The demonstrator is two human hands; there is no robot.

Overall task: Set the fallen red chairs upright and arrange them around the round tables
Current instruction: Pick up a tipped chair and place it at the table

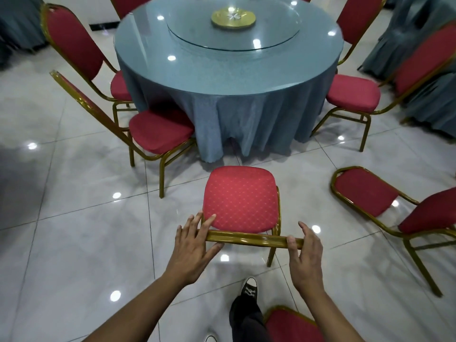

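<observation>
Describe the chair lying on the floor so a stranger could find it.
Start at the round blue-clothed table, then look to the floor at its near right. The fallen chair lies there on its back, backrest flat on the tiles and legs sideways; its neighbours stand upright.

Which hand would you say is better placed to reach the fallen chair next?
Right, probably. The fallen chair lies on the floor to the right hand's side; the left hand holds the far end of the upright chair's backrest.
</observation>
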